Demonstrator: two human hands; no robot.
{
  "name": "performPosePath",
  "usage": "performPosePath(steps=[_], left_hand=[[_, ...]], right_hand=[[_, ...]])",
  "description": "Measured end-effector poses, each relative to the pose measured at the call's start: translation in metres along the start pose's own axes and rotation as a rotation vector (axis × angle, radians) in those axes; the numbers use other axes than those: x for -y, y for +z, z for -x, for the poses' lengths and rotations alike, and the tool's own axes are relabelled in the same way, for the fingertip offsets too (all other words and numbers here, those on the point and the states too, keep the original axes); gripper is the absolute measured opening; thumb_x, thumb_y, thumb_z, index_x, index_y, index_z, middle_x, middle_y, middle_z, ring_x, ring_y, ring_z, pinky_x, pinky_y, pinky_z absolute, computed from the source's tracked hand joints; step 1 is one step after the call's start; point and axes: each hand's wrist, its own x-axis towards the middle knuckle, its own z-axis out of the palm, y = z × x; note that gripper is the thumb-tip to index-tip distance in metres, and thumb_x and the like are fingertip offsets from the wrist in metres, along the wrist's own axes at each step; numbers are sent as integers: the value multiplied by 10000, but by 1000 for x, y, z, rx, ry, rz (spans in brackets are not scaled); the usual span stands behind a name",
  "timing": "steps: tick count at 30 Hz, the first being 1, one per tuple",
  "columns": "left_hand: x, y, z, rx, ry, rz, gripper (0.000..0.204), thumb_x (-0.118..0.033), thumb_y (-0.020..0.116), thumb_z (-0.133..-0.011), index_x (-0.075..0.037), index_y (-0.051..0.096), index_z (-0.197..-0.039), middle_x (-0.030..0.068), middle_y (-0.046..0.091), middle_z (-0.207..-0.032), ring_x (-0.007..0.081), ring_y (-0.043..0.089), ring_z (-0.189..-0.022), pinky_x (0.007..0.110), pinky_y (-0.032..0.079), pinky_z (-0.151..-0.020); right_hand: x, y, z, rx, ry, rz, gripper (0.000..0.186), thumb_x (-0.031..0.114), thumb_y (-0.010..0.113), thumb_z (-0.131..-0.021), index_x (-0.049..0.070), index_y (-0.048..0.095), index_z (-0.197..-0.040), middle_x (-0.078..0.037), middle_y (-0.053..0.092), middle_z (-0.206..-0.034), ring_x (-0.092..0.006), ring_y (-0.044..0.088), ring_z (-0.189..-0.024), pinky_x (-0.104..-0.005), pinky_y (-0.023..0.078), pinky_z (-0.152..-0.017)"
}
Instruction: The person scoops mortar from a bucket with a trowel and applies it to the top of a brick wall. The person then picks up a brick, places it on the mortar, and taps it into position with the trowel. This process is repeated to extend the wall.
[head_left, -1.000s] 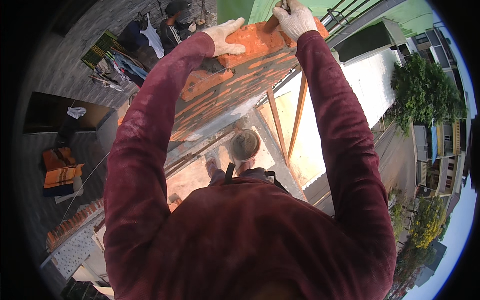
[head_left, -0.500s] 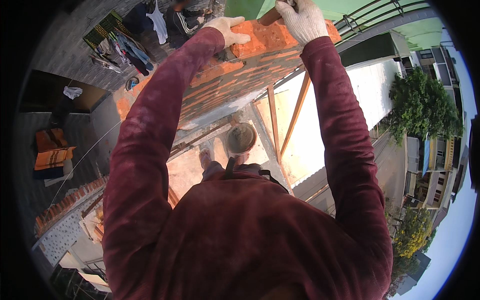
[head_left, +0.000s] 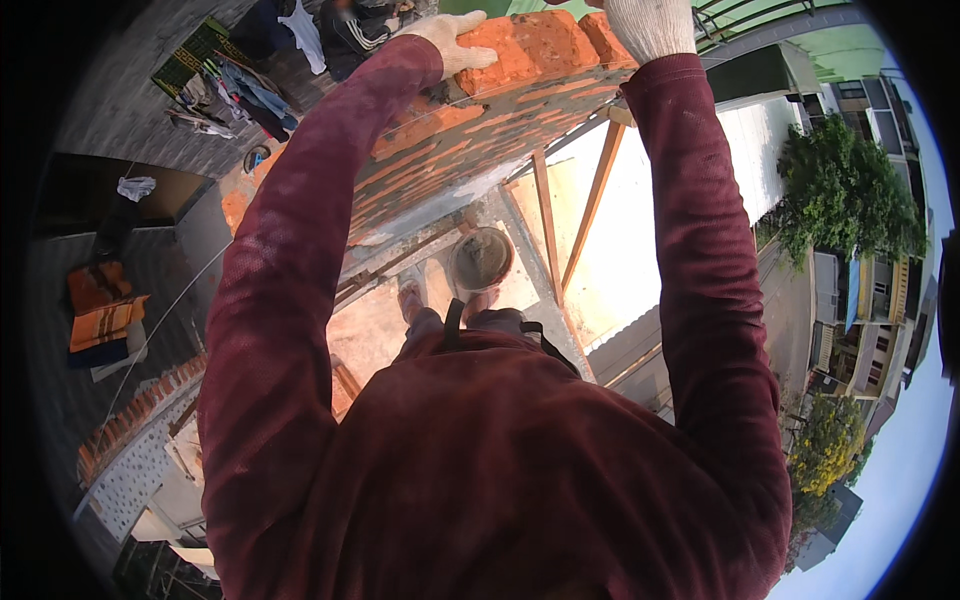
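An orange brick (head_left: 530,50) lies on top of the brick wall (head_left: 440,170) at the upper edge. My left hand (head_left: 450,45), in a pale knit glove, grips its left end, with finger and thumb straddling it. Past its right end sits another brick (head_left: 606,38), partly covered by my gloved right hand (head_left: 655,25). The top edge cuts off my right fingers. Beside them shows only the end of a brown-handled tool, which the earlier picture shows in that hand. A thin string runs along the wall's near face.
Between the wall and my feet stands a round bucket (head_left: 482,258) of grey mortar. Wooden braces (head_left: 590,205) rise beside it. Laundry (head_left: 245,95) hangs at the upper left, near a seated person (head_left: 350,35). A street drops away at the right, with a tree (head_left: 850,190).
My right hand has moved right and up, partly out of the picture, taking the brown handle off the brick. My left hand stays at the brick's left end.
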Motion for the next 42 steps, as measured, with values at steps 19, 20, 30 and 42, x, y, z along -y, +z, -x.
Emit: performPosePath(steps=[19,20,30,42], left_hand=[[28,10,-16,9,120,41,849,-551,652,-956,-124,341,-1620,237,438,-1585,379,422,-1473,408,342,-1209],[31,11,-16,2,134,51,850,-549,651,-958,-119,338,-1621,234,437,-1587,378,420,-1474,407,341,-1209],[49,25,-26,-14,337,101,529,-403,662,-950,-96,602,-1377,183,648,-1314,334,607,-1219,428,462,-1047],[48,17,-24,-91,411,134,387,-320,640,-966,-54,698,-1241,177,734,-1124,350,692,-1057,429,535,-942]], right_hand=[[-45,6,-52,92,179,-203,418,308,663,-913,46,639,-1238,-208,633,-1264,-377,598,-1136,-461,482,-995],[-36,-8,-57,134,249,-408,408,300,653,-922,46,642,-1241,-212,633,-1268,-381,595,-1149,-462,476,-1013],[-55,48,-40,75,112,-274,395,275,644,-956,50,627,-1280,-199,640,-1259,-353,588,-1200,-467,457,-1038],[-21,8,-40,53,180,-305,482,388,656,-947,46,650,-1286,-213,646,-1273,-357,609,-1193,-468,494,-999]])
